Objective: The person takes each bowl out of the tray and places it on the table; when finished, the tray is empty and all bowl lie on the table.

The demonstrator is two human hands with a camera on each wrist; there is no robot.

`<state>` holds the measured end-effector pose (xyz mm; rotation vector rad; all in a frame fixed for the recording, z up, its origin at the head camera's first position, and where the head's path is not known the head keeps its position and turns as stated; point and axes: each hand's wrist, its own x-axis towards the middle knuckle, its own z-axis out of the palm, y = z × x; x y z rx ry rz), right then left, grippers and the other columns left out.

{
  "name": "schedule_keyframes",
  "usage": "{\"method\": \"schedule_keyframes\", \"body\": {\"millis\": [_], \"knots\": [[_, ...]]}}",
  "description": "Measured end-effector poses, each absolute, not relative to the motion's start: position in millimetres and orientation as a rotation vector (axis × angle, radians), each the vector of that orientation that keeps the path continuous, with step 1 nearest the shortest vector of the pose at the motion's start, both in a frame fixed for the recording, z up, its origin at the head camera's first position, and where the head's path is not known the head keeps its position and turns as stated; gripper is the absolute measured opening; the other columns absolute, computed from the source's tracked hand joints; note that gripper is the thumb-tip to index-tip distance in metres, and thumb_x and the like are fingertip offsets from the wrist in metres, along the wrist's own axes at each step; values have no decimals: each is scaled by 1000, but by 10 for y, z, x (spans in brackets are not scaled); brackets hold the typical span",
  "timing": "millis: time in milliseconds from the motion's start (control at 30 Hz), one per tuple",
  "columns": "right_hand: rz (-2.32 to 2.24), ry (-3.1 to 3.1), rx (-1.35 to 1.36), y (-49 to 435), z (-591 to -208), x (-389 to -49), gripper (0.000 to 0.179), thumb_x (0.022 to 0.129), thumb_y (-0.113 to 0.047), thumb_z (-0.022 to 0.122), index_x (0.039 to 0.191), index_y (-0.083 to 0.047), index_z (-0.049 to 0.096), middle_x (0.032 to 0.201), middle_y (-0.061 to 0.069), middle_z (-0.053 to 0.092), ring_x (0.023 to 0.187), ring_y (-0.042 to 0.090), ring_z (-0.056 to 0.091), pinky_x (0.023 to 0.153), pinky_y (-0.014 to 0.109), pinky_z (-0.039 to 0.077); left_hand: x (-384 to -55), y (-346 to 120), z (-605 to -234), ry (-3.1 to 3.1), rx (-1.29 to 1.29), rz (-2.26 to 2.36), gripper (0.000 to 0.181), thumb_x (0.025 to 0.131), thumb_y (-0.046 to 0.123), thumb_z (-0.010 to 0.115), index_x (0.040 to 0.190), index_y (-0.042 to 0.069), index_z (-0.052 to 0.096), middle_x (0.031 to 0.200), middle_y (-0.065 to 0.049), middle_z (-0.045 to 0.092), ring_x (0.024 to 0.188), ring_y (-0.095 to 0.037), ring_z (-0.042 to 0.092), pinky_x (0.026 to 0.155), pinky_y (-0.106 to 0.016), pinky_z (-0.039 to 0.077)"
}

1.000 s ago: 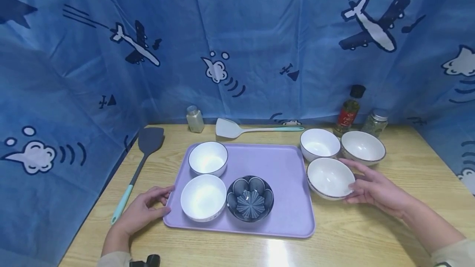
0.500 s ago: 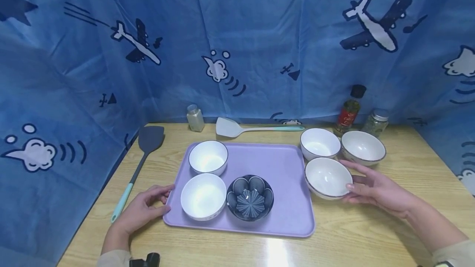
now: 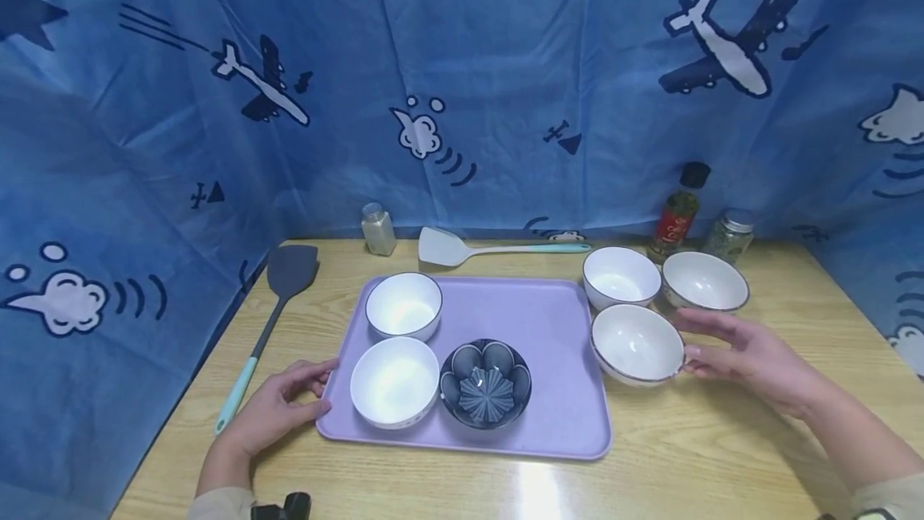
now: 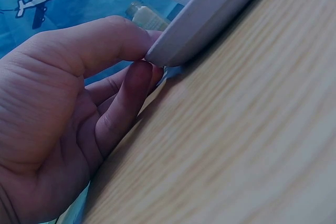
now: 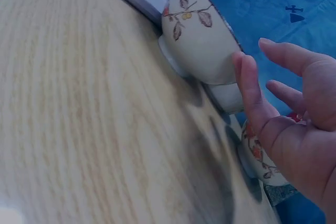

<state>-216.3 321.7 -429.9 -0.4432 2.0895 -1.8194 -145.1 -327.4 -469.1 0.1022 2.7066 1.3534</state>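
Note:
My left hand (image 3: 277, 408) grips the left edge of the lilac tray (image 3: 541, 323); the left wrist view puts thumb and fingers on either side of the tray's rim (image 4: 184, 35). On the tray sit two white bowls (image 3: 395, 383) and a dark blue bowl with a petal pattern (image 3: 486, 385). Beside the tray's right edge stands a cream bowl (image 3: 638, 343) with a leafy branch on its outside. My right hand (image 3: 751, 359) is at that bowl's right side, fingers extended and spread, fingertips right by its wall in the right wrist view.
Behind the cream bowl are a white bowl (image 3: 621, 278) and another patterned bowl (image 3: 705, 283). A red-labelled bottle (image 3: 674, 219) and a spice jar (image 3: 729, 237) stand farther back. A white spatula (image 3: 447, 249), a shaker (image 3: 378, 231) and a dark spatula (image 3: 292, 271) border the tray.
The cream bowl has shifted slightly left toward the tray. My right hand has loosened from the bowl and drawn back a little to the right. The left hand stays at the tray.

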Motion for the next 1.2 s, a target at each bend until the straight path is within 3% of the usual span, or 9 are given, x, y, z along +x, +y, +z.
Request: {"method": "schedule_keyframes", "body": {"millis": [100, 333, 633, 967, 1200], "knots": [[-1856, 2068, -482, 3228, -4255, -2169, 53, 97, 3, 58, 147, -8, 45, 130, -16, 64, 95, 15, 72, 82, 34, 58, -1456, -3270, -4691, 2703, 104, 1363, 59, 84, 29, 80, 139, 22, 60, 114, 0, 64, 101, -11, 59, 98, -18, 41], [-1982, 1941, -575, 3117, -4165, -2132, 52, 96, 11, 53, 142, -12, 52, 132, -7, 65, 94, 19, 73, 83, 33, 58, -1477, -3287, -4682, 2733, 95, 1307, 60, 84, 32, 80, 139, 23, 60, 113, 2, 64, 101, -10, 59, 101, -22, 41], [-1899, 2018, -594, 2922, -4044, -2119, 52, 96, 7, 56, 146, -1, 45, 133, -6, 64, 93, 23, 73, 83, 34, 58, -1469, -3286, -4695, 2714, 104, 1343, 60, 84, 31, 80, 139, 23, 60, 115, 1, 63, 101, -10, 59, 100, -19, 41], [-1782, 2087, -625, 2673, -4013, -2146, 51, 97, 0, 59, 145, 3, 43, 132, -3, 65, 92, 24, 73, 80, 36, 59, -1466, -3284, -4704, 2701, 101, 1357, 60, 83, 31, 80, 139, 22, 60, 114, 1, 63, 101, -10, 59, 99, -18, 41], [-1750, 2071, -620, 2454, -4006, -2205, 55, 96, -3, 62, 144, 10, 40, 135, 6, 63, 95, 23, 72, 82, 39, 59, -1463, -3273, -4687, 2709, 81, 1344, 60, 83, 31, 80, 139, 23, 60, 115, 1, 63, 100, -11, 58, 98, -19, 42]]}}
